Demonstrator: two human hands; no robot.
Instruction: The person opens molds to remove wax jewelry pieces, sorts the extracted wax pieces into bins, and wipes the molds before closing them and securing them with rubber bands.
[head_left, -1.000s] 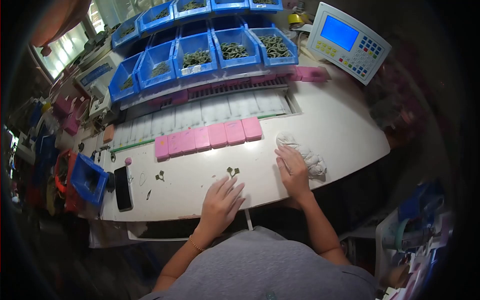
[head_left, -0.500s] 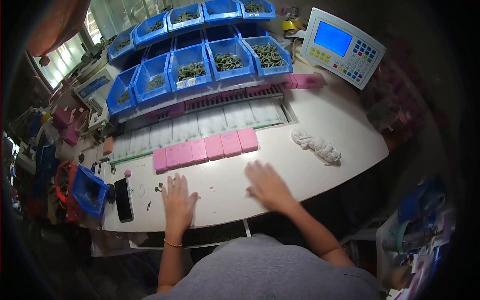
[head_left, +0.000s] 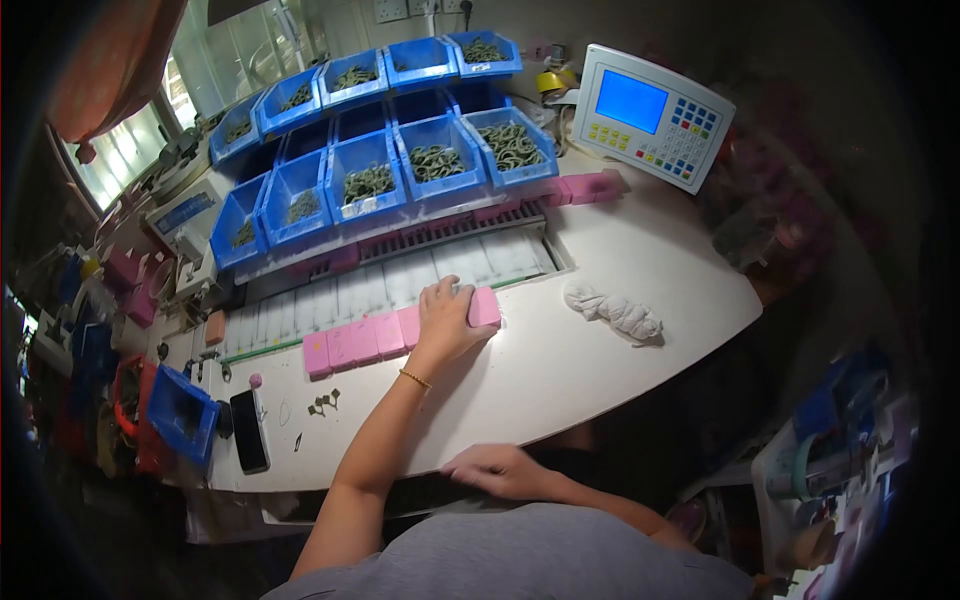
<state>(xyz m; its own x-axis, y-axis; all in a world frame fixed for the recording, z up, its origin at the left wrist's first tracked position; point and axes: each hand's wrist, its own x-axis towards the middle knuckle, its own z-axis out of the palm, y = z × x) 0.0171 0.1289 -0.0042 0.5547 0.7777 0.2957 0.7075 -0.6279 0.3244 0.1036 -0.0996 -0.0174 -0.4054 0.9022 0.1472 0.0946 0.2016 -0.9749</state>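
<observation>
My left hand [head_left: 447, 318], with a beaded bracelet at the wrist, reaches across the table to the right end of a row of pink blocks [head_left: 350, 343]. Its thumb and fingers close around the end pink block [head_left: 484, 306] and cover part of the row. Low at the table's front edge is my right hand [head_left: 498, 470], pointing left; its fingers are blurred and partly hidden, and no object shows in it. Several small green pieces [head_left: 323, 403] lie on the table left of my left forearm.
Blue bins [head_left: 367, 180] of green ring-like parts stand in two tiers behind a white slotted tray [head_left: 390, 272]. A keypad display [head_left: 650, 115] is at the back right. A twisted white cloth [head_left: 615, 313], a phone [head_left: 249, 430] and a blue bin [head_left: 182, 410] are around the table.
My left hand has moved right and forward from the tabletop onto the pink blocks. My right hand has drawn back to the front edge. More small green pieces now show.
</observation>
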